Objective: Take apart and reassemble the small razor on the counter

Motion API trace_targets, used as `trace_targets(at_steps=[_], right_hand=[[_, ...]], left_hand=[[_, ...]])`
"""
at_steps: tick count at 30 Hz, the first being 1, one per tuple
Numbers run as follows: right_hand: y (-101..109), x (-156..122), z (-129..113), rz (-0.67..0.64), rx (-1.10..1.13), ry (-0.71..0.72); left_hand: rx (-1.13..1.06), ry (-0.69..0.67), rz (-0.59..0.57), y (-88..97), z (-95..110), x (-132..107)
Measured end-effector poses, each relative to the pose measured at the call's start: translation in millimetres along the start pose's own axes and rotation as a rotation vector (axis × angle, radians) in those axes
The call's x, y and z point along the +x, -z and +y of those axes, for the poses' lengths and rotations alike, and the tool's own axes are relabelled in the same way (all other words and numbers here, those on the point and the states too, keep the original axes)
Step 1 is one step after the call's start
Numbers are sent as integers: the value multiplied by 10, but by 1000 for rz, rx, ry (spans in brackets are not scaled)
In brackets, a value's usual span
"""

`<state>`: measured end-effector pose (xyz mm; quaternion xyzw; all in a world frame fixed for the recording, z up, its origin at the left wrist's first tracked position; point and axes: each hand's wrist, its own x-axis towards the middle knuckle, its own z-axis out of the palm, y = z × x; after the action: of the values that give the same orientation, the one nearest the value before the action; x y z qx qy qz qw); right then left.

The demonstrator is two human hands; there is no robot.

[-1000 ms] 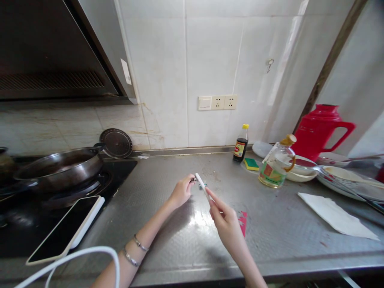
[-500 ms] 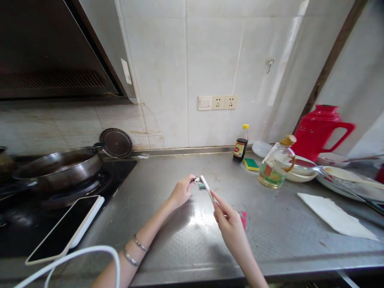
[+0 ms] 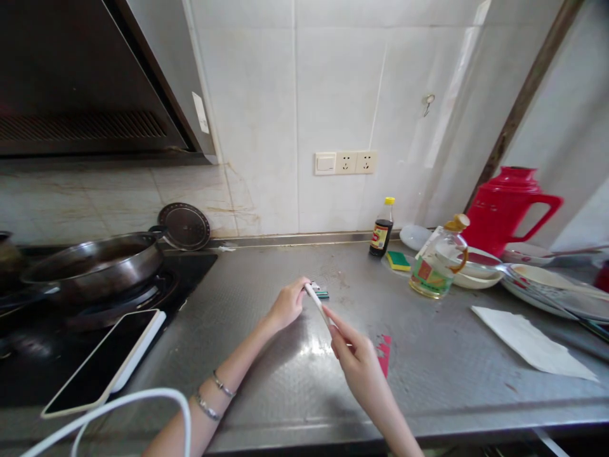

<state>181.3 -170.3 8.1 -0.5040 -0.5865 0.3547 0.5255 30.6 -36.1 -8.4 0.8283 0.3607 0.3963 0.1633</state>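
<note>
My right hand (image 3: 354, 352) is closed around the lower end of a slim white pen-like stick (image 3: 317, 302), which slants up and left. The stick's far tip meets the fingertips of my left hand (image 3: 288, 304). Those fingers are pinched on a small dark-and-white piece (image 3: 314, 285), mostly hidden and too small to name. Just beyond the stick, a small green-and-dark item (image 3: 323, 294) lies on the metal counter (image 3: 266, 381). A jagged pink-red scrap (image 3: 384, 355) rests to the right of my right hand.
On the left, a steel pan (image 3: 95, 270) sits on the black stove, with a phone (image 3: 98, 365) at its edge and a white cable (image 3: 143, 397) in front. Rightward stand a sauce bottle (image 3: 380, 231), sponge (image 3: 398, 261), oil jug (image 3: 435, 270), red thermos (image 3: 504, 206) and paper (image 3: 533, 343).
My right hand has shifted slightly left with the white stick. Its tip now reaches my left fingertips, and more of the green item and the pink-red scrap shows.
</note>
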Motion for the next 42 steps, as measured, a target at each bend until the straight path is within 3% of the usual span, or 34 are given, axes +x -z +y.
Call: trace_targets(at_steps=[7, 13, 19, 24, 30, 35, 42], right_hand=[[10, 15, 34, 69, 19, -17], [-17, -39, 35, -40, 16, -6], [36, -7, 52, 64, 40, -22], [16, -16, 55, -14, 43, -8], [66, -2, 68, 81, 43, -17], [38, -35, 22, -24, 62, -17], [86, 6, 68, 56, 54, -27]], left_hand=[[5, -29, 1, -6, 8, 8], [0, -8, 4, -9, -15, 4], [13, -26, -5, 0, 18, 13], [30, -9, -4, 11, 6, 13], [72, -23, 6, 22, -3, 14], [57, -29, 3, 31, -2, 13], [90, -20, 8, 33, -5, 14]])
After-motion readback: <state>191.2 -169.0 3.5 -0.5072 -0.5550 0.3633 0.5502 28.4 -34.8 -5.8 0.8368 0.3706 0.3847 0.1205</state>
